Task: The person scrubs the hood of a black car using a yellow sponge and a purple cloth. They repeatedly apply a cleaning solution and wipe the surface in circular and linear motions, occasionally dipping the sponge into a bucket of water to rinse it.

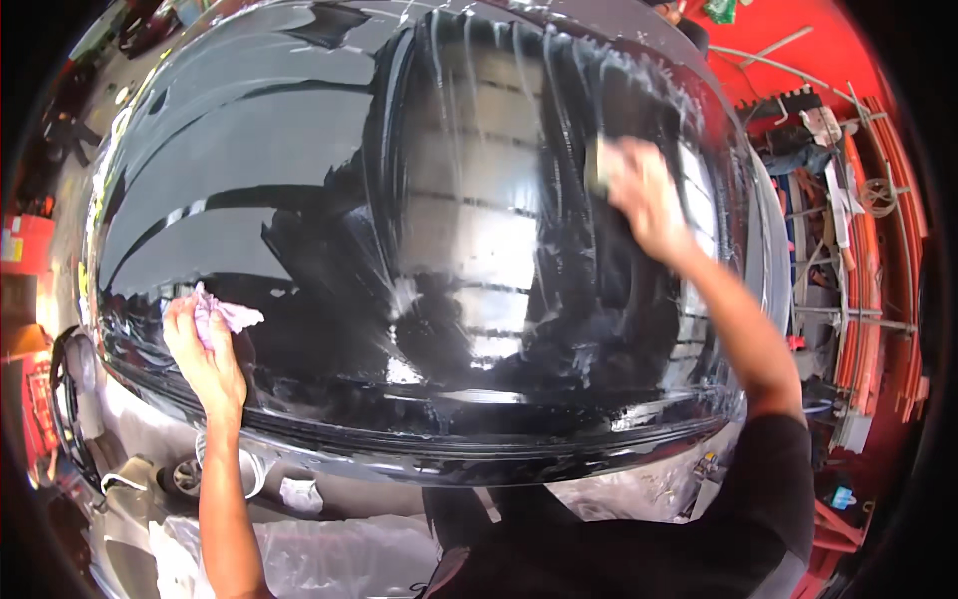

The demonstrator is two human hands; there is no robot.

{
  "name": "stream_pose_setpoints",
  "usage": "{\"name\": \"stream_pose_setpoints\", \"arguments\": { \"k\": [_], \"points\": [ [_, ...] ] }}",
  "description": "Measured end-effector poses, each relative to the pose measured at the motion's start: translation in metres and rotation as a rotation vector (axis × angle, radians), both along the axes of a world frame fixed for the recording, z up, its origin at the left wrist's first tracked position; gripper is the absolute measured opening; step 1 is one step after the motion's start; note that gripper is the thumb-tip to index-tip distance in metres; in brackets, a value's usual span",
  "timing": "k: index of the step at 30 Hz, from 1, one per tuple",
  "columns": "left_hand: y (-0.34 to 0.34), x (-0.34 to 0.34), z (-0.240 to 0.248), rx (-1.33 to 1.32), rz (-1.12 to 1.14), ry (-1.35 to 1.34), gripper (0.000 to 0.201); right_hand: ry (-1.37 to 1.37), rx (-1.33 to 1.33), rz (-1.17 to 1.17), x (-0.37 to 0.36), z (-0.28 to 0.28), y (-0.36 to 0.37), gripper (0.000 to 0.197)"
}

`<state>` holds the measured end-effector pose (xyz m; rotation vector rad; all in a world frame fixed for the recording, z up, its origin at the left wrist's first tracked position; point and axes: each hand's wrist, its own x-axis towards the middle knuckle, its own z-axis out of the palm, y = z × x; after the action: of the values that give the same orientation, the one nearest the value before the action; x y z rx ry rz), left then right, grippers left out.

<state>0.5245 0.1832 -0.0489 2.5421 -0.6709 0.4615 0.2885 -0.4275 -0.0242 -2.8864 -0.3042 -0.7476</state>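
Note:
A large, curved, glossy black vehicle panel (329,339) stretches out in front of me, with dull grey patches on its left half and wet-looking streaks over the middle and right. At its near left edge, my left hand (205,349) is closed around a crumpled pale pink cloth (232,316). Farther off on the right, my right hand (647,195) presses a pale yellowish block or pad (601,166) against the panel. That hand is smeared by motion, so the pad's exact kind is hard to make out.
Along the right stand orange-red poles (860,270) and metal racks by a red wall (788,50). A white bucket (251,473) and clear plastic sheeting (339,547) lie below the panel's near edge. Red equipment (28,245) stands far left.

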Motion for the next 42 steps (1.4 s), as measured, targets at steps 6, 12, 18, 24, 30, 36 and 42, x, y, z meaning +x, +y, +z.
{"name": "stream_pose_setpoints", "arguments": {
  "k": [6,12,18,24,30,36,42],
  "points": [
    [-0.042,0.007,-0.005,-0.087,-0.098,0.053,0.038,-0.158,-0.070,-0.424,0.118,-0.009,-0.112,0.050],
    [-0.009,-0.003,0.006,-0.020,0.016,-0.017,0.038,0.245,0.135,-0.074,-0.071,0.021,0.105,0.057],
    [-0.032,-0.001,0.004,-0.051,-0.042,0.018,0.038,-0.083,-0.064,-0.168,0.134,0.012,-0.079,0.047],
    [-0.014,-0.002,0.003,-0.032,0.006,-0.008,0.042,-0.094,0.003,-0.211,0.110,-0.006,0.043,0.053],
    [-0.012,-0.006,0.009,-0.009,0.027,-0.010,0.040,0.097,0.075,0.146,0.045,0.012,0.128,0.042],
    [-0.042,0.000,0.011,-0.045,-0.042,0.039,0.042,-0.085,-0.093,-0.465,0.235,0.004,-0.027,0.042],
    [-0.014,-0.005,0.009,-0.048,0.036,0.026,0.043,0.192,0.066,-0.036,0.039,0.023,0.193,0.064]
  ]
}}
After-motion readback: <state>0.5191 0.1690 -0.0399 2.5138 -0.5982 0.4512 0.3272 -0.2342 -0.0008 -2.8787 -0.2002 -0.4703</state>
